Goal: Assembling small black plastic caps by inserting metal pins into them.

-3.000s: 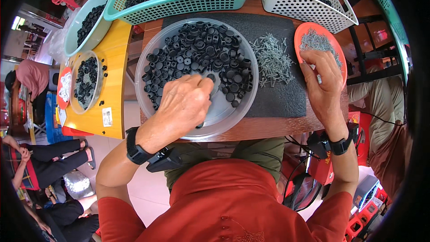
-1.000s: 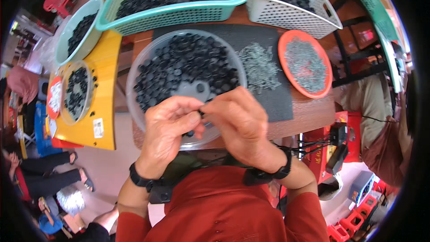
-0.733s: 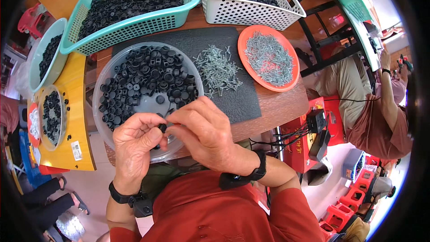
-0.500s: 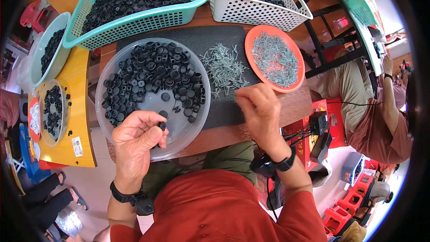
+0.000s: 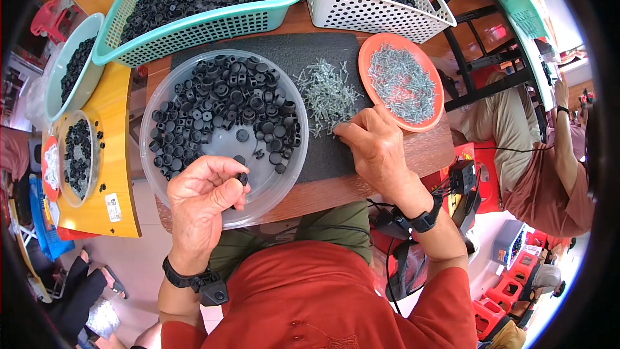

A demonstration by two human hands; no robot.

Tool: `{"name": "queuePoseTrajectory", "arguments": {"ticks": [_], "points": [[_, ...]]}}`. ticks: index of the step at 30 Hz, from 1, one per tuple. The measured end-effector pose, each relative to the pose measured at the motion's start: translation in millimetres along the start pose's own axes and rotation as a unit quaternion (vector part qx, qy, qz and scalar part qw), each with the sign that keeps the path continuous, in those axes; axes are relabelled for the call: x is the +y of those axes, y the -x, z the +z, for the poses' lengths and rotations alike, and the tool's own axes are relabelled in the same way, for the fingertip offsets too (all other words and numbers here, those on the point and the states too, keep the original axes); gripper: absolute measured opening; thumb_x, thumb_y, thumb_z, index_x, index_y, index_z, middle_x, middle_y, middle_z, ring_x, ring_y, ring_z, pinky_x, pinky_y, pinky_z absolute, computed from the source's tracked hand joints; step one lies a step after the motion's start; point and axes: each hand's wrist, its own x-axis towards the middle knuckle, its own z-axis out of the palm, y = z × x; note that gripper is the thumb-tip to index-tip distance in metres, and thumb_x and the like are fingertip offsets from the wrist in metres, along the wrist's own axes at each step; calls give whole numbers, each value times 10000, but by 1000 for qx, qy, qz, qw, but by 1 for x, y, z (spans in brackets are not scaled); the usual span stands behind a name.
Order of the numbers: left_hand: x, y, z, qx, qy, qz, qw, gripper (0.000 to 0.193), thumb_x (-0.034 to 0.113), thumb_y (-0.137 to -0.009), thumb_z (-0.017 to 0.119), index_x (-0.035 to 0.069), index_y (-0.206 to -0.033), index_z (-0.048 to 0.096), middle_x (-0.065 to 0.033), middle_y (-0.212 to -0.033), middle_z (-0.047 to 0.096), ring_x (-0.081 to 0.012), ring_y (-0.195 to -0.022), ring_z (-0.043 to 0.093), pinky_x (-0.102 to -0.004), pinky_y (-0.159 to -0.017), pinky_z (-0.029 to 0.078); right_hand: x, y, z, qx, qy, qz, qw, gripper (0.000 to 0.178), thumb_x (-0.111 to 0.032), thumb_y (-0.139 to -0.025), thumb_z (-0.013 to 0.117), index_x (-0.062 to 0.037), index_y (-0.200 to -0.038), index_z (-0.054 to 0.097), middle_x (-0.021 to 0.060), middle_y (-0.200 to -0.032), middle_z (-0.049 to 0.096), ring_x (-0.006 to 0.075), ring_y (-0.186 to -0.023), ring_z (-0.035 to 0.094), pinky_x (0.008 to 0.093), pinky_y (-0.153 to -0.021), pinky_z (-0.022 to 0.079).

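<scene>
Between the thumb and fingers of my left hand [image 5: 205,195] is a small black plastic cap [image 5: 242,179], held above the near rim of a clear round tub [image 5: 261,203]. Many similar black caps [image 5: 213,94] lie in that tub, heaped toward its far side. My right hand [image 5: 374,148] is closed in a pinch at the near edge of a loose pile of silver screws [image 5: 327,94]. Its fingertips touch the dark mat [image 5: 336,161]; whether a screw is between them is too small to make out.
An orange plate [image 5: 434,116] of screws stands right of the pile. Behind are a teal basket [image 5: 194,42] and a white basket [image 5: 381,22] of black parts. A yellow table [image 5: 119,168] at left bears more tubs. Another person [image 5: 549,168] sits at right.
My right hand has moved slightly down and left onto the mat by the screw pile, its fingers pinching. The left hand still holds the cap, turned a little. The view has shifted slightly.
</scene>
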Motion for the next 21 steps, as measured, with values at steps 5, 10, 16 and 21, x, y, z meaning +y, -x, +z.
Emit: {"name": "queuePoseTrajectory", "arguments": {"ticks": [5, 10, 16, 21], "points": [[0, -1, 0, -3, -5, -3, 1000, 224, 99, -783, 701, -52, -921, 611, -88, -757, 621, -110, -627, 566, -215, -566, 467, -5, -6, -1, -31, -5, -6, 999, 159, -10, -622, 657, -33, -772, 610, 100, -714, 479, 278, -699, 462, 375, -608, 398], [1, -1, 1, 15, -18, -4, 1000, 314, 187, -757, 732, -48, -916, 595, -96, -733, 612, -144, -571, 548, -247, -540, 448, -6, -9, 4, -26, 9, -13, 1000, 133, -42, -652, 672, -25, -715, 556, 114, -696, 461, 286, -693, 457, 378, -604, 396], [2, 1, -2, 4, 23, -24, 999, 186, 53, -785, 683, -42, -928, 614, -85, -784, 626, -120, -645, 585, -217, -564, 472, -10, -5, 3, -22, 19, -1, 1000, 118, 31, -674, 647, -10, -745, 562, 111, -692, 502, 301, -677, 487, 392, -604, 403], [3, -1, -3, -21, 70, -34, 997, 179, 42, -792, 672, -37, -941, 611, -103, -794, 630, -130, -639, 582, -238, -581, 476, -28, -6, -14, 18, -96, 92, 991, 110, 72, -717, 607, 2, -797, 577, 108, -685, 537, 242, -604, 506, 329, -559, 422]]}}
